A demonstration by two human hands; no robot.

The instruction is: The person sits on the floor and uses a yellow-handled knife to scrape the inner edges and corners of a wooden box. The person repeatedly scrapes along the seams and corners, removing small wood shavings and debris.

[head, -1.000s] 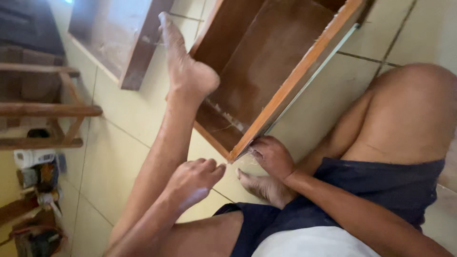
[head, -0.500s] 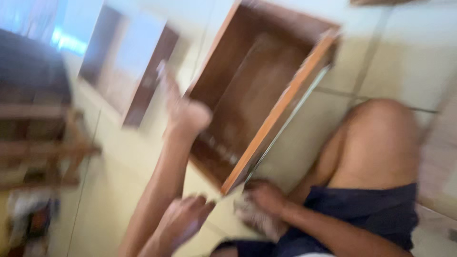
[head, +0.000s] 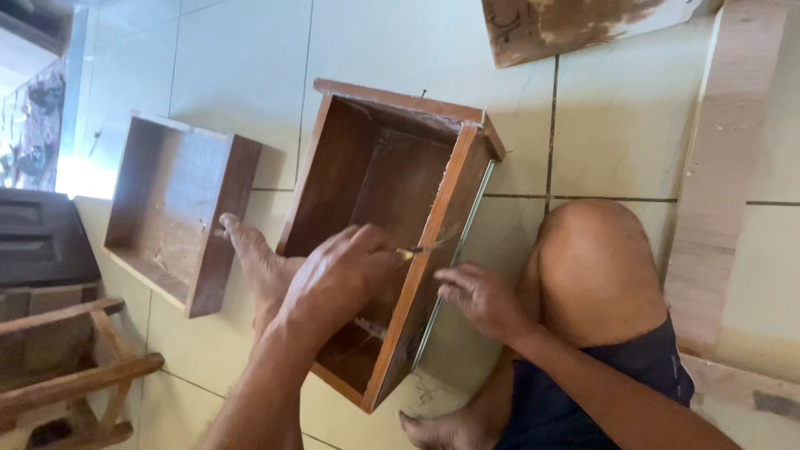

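Observation:
An open brown wooden drawer box lies on the tiled floor between my legs. My left hand reaches over its inside, near the right side panel. Its fingers pinch a small thin object with a pale tip against that panel's top edge. My right hand rests just outside the same panel, fingers spread and touching the wood, holding nothing that I can see. My left foot presses against the drawer's left side. My bent right knee is beside the drawer on the right.
A second, shallower wooden drawer lies to the left. A worn board lies at the top and a long pale plank along the right. A wooden stool frame and a dark case stand at the left edge.
My left hand has risen from near my lap onto the drawer and now pinches the thin object. My right hand has moved up along the side panel. The view has swung.

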